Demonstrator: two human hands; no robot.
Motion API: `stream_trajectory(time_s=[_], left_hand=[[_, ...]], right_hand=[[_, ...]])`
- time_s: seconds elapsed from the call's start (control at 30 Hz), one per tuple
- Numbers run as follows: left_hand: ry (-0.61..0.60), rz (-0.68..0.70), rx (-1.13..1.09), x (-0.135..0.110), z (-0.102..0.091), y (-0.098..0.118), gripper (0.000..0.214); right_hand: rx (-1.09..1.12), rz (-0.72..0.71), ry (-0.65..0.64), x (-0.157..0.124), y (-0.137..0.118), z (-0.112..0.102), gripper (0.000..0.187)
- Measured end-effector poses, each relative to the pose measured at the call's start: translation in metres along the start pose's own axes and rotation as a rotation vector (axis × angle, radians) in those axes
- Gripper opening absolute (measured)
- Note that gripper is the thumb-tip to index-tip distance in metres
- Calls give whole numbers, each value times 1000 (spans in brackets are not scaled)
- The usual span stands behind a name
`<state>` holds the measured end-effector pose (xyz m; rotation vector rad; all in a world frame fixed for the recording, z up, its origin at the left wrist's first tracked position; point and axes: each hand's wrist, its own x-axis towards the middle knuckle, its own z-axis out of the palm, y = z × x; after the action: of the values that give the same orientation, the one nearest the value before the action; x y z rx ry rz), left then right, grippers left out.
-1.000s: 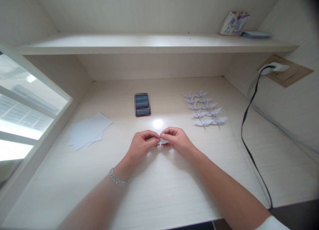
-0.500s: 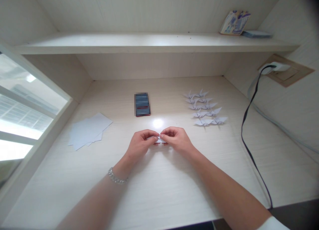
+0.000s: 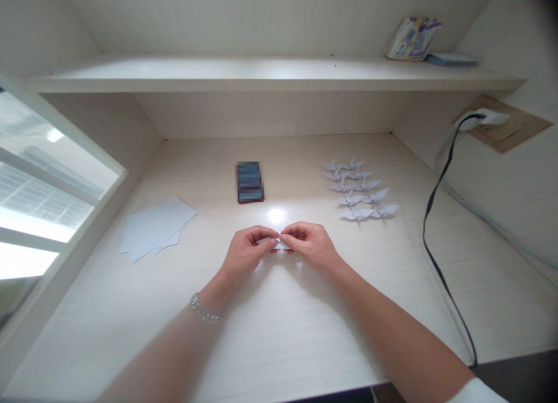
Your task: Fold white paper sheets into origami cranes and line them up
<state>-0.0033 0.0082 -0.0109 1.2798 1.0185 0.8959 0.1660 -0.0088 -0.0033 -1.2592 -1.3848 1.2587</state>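
My left hand (image 3: 246, 253) and my right hand (image 3: 310, 246) meet at the middle of the pale wooden desk (image 3: 279, 327). Both pinch a small folded piece of white paper (image 3: 278, 244) between thumbs and fingertips, just above the desk top. Most of the paper is hidden by my fingers. A silver bracelet (image 3: 204, 313) circles my left wrist. Several finished white paper cranes (image 3: 360, 189) lie in two rows to the right and behind my hands. A loose stack of white paper sheets (image 3: 154, 227) lies to the left.
A dark phone-sized object (image 3: 250, 182) lies behind my hands. A black cable (image 3: 431, 217) runs from a wall plug (image 3: 482, 119) down over the desk's right side. A shelf (image 3: 270, 74) above carries a small printed packet (image 3: 413, 38). A window frame (image 3: 56, 176) borders the left.
My hands have stayed in place, with only slight finger movement on the folded paper. Nothing else has moved.
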Motion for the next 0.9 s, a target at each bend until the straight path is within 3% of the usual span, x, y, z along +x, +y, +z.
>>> stream_trajectory(time_s=[0.27,0.67,0.9], left_hand=[[47,58,70,-1,-2,0,14],[75,-10,27,1,-1,-5,19],[75,-18,-3,2,0,-3,16]], right_hand=[[138,40,-20,1,3,1,16],[102,46,6,1,2,5,16],[18,-26,6,-3,1,6,17]])
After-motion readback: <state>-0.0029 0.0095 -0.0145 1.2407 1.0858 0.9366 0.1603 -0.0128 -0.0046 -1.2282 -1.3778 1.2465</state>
